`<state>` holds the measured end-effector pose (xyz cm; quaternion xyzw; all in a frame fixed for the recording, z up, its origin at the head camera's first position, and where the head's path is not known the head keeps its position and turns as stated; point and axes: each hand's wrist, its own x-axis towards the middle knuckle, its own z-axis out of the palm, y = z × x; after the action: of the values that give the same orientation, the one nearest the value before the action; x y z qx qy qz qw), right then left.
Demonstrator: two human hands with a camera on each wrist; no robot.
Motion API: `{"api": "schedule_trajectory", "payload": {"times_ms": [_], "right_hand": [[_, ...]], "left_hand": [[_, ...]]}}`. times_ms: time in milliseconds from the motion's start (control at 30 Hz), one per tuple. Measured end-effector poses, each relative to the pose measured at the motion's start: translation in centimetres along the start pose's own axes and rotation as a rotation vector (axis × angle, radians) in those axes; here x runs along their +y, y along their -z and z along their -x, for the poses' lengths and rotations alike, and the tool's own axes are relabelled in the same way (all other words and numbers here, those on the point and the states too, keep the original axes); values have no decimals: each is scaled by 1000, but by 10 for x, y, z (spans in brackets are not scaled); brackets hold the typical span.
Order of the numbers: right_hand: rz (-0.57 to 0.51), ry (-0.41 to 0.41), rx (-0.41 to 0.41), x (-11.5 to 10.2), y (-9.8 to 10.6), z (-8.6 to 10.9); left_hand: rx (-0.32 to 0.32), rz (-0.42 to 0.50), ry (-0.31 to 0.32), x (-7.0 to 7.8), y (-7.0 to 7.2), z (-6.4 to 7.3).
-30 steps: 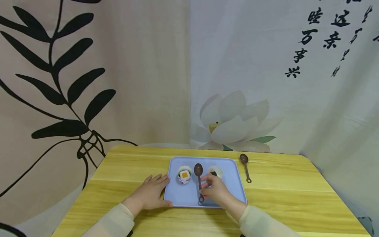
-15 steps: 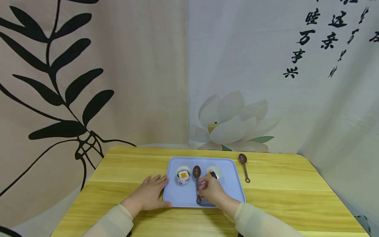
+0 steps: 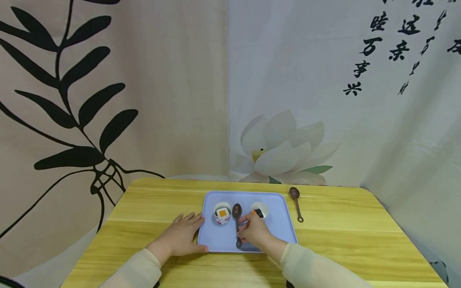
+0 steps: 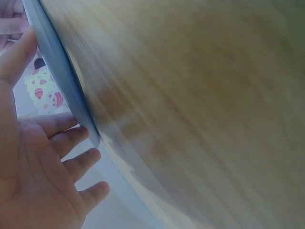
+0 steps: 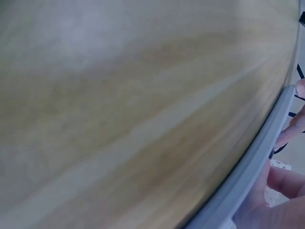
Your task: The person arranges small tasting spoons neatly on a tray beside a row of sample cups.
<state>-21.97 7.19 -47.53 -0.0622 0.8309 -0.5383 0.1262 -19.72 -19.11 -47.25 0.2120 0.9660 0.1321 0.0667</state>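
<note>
A dark brown spoon (image 3: 236,211) lies bowl-away on the lavender tray (image 3: 219,240). My right hand (image 3: 257,232) pinches its handle; the fingers partly cover it. My left hand (image 3: 181,236) has straight fingers touching the tray's left edge. Left of the spoon, a patterned paper cup (image 3: 222,221) holds a white piece with an orange square centre, like a sushi roll. In the left wrist view, that cup (image 4: 40,88) shows pink balloon prints. Right of the spoon stands a second white cup (image 3: 264,209), with a black and orange piece (image 3: 259,213) in it, partly behind my right hand.
A second brown spoon (image 3: 297,204) lies on the wooden table (image 3: 342,224), right of the tray. Behind the table hangs a curtain (image 3: 194,100) with printed leaves, a lotus and writing. The table's far edge is close behind the tray.
My right hand has shifted slightly left, bringing the spoon nearer the left cup. My left hand has stayed at the tray's edge. The head view has turned a little.
</note>
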Motion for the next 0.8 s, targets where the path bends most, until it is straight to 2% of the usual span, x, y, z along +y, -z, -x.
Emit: {"api": "schedule_trajectory", "payload": {"times_ms": [333,800], "right_hand": [[71,33,7,4,-2,-3],[93,45,-13,5,-2,-4]], "left_hand": [[-8,-10,7,0,-2,-2],[-3,-17,-4,0,-2,0]]}}
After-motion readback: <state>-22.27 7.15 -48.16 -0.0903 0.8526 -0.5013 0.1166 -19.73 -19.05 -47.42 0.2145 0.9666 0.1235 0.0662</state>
